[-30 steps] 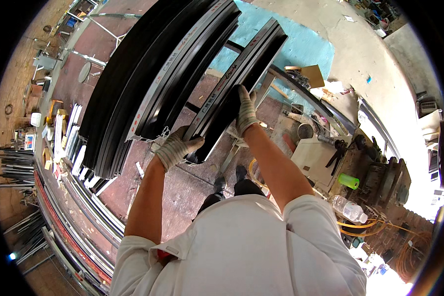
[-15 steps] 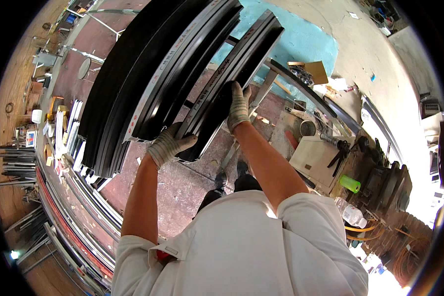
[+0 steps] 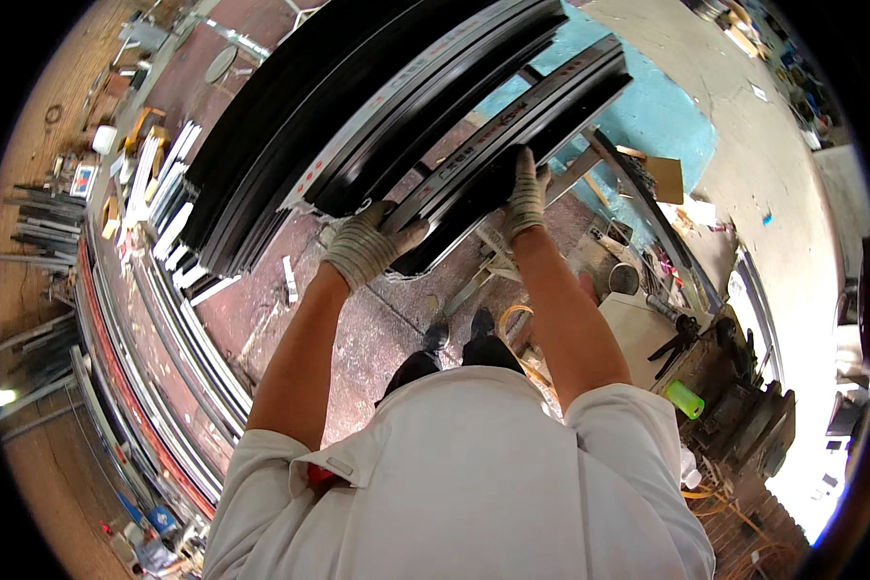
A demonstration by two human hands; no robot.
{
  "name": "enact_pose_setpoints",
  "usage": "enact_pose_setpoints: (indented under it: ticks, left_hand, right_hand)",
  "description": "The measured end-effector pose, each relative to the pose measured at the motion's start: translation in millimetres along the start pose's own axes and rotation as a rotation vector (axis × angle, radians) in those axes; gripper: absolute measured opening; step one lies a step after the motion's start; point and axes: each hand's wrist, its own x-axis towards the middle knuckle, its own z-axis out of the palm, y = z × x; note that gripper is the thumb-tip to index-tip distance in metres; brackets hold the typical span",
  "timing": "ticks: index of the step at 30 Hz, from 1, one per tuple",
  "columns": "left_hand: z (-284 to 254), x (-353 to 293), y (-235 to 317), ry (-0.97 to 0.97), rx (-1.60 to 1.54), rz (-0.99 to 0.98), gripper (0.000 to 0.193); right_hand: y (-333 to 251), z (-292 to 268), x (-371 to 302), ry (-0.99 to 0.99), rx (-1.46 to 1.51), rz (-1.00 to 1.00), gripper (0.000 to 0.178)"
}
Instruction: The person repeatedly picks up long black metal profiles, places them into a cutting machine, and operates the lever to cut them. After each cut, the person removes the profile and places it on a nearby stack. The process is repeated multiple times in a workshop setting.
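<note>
Profile (image 3: 534, 121), long and dark with a metallic grey strip and lengthwise ridges, lies across both hands, running from the left hand out beyond the right one. The left hand (image 3: 367, 247), in a striped knit glove, is closed around its near end, the thumb pressed on the black face and the fingers over the opposite edge. The right hand (image 3: 526, 201), gloved in the same ribbed fabric, grips the nearer long edge farther along, one digit straight up the smooth black surface and the others partly hidden at the edge. Whether anything under the profile bears its weight I cannot tell. Just left of it, past the left hand, sits a thick stack (image 3: 353, 106) of similar lengths, glossy black with one printed grey face, their cut ends jagged in outline; the fisheye makes them look curved. Beyond the right hand, a flat blue patch (image 3: 669, 121) covers part of the floor, and to that hand's right are a straight dark rail (image 3: 648, 208), an open brown carton (image 3: 665, 180) and a round can (image 3: 624, 278). Nearer the body on that side are a pale flat panel (image 3: 633, 324) and a bright green cylinder (image 3: 684, 399). Well to the left of the left hand, slim white and silver strips (image 3: 179, 333) lie in long bundles on the scuffed reddish floor (image 3: 358, 333).
</note>
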Motion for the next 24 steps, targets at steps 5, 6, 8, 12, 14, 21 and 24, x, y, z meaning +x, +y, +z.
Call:
enact_pose_setpoints:
  ticks: [5,6,8,12,14,21,24]
  left_hand:
    - [13.5,-35.9,-17.8,0.186,-0.424,0.094,0.073]
    - [6.4,-51.7,-12.4,0.298,-0.124,0.112,0.069]
    - [15.2,-67.3,-34.7,0.412,-0.172,0.101,0.067]
    - [48.5,-100.7,-99.7,0.485,-0.628,-0.042,0.056]
    - [69.0,-121.7,-146.6,0.442,-0.724,-0.204,0.048]
    - [137.8,-226.8,-270.3,0.232,-0.566,-0.821,0.051]
    - [148.8,-257.5,-286.1,0.252,-0.66,-0.926,0.049]
  right_hand:
    - [-8.1,-19.4,-15.4,-0.138,-0.215,-0.046,0.107]
    - [-17.7,-6.3,-44.2,-0.087,-0.221,-0.008,0.098]
    - [-16.6,-18.9,-55.5,-0.081,-0.21,-0.026,0.093]
    - [0.9,-62.5,-63.9,-0.069,-0.253,-0.049,0.067]
    - [6.4,-76.9,-78.4,-0.076,-0.335,-0.065,0.056]
    - [20.4,-118.3,-107.6,-0.246,-0.646,-0.367,0.04]
    - [30.2,-142.0,-102.3,-0.3,-0.731,-0.451,0.041]
